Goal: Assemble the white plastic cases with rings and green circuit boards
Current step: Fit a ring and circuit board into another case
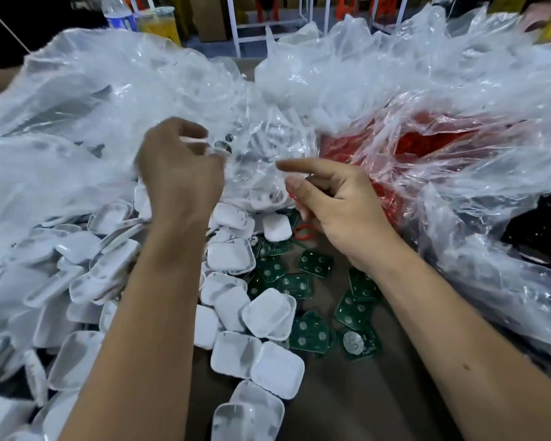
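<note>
Cases left of circuit boards, bags behind.

Bright even light, glare on plastic bags, blurred, curved edges

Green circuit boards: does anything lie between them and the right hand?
Nothing visible does. The green circuit boards lie exposed on the brown surface just below the right hand, uncovered by plastic; only a loose red ring lies near them.
</note>
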`<action>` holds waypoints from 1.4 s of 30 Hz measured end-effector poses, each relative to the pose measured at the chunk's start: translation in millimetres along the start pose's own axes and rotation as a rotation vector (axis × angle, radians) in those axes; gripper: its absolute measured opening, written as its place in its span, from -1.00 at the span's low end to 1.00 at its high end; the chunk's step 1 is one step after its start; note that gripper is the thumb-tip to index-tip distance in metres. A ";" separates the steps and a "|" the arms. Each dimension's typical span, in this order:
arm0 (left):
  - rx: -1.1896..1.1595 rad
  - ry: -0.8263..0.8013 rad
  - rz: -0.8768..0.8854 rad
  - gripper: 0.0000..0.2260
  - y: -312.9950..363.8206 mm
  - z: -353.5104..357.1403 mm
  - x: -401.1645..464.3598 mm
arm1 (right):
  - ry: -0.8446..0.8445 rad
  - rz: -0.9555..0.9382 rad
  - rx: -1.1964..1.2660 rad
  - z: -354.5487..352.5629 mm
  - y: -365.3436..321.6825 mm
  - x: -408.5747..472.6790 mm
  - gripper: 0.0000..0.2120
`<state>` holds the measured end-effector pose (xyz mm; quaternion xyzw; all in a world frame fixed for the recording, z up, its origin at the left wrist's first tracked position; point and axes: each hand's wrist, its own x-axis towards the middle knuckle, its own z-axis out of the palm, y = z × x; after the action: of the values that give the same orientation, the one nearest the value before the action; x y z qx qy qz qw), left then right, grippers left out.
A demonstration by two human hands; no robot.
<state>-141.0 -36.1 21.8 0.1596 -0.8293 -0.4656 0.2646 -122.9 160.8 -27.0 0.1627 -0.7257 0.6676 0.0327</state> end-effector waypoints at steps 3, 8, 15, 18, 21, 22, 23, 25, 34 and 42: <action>-0.017 0.220 0.319 -0.80 -2.5 -15.2 -17.6 | -0.069 -0.018 0.092 1.9 -4.9 -0.4 -0.91; -0.524 -0.194 0.014 -0.73 -1.6 3.4 -52.1 | -0.067 0.077 0.298 1.3 -6.6 1.8 -0.81; -0.802 -0.428 -0.237 -0.86 -5.7 5.5 -47.8 | -0.075 0.115 0.308 1.5 -10.5 1.0 -0.84; -0.847 -0.445 -0.290 -0.91 -2.9 5.0 -49.1 | -0.066 0.116 0.339 2.3 -13.0 0.1 -0.92; -0.841 -0.447 -0.327 -0.94 -4.0 3.6 -48.3 | -0.056 0.152 0.401 2.0 -14.6 -0.4 -0.89; -0.817 -0.451 -0.324 -0.95 -4.7 3.6 -48.3 | -0.054 0.166 0.419 1.9 -15.0 -0.2 -0.89; -0.780 -0.454 -0.314 -0.96 -5.1 3.6 -48.5 | -0.057 0.181 0.434 2.4 -15.5 -0.5 -0.88; -0.702 -0.443 -0.273 -0.95 -5.5 4.8 -49.0 | -0.078 0.211 0.468 3.5 -16.7 -1.6 -0.88; -0.595 -0.390 -0.171 -0.79 -3.8 3.0 -48.6 | -0.310 0.343 0.699 2.4 -21.0 -3.7 -0.82; -0.609 -0.539 -0.137 -0.83 -11.4 -5.6 -39.8 | -0.177 0.370 0.719 4.5 -22.0 -2.9 -0.86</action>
<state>-105.2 -25.5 2.9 0.0011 -0.6808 -0.7313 0.0416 -113.3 155.8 -7.2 0.0875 -0.4631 0.8568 -0.2091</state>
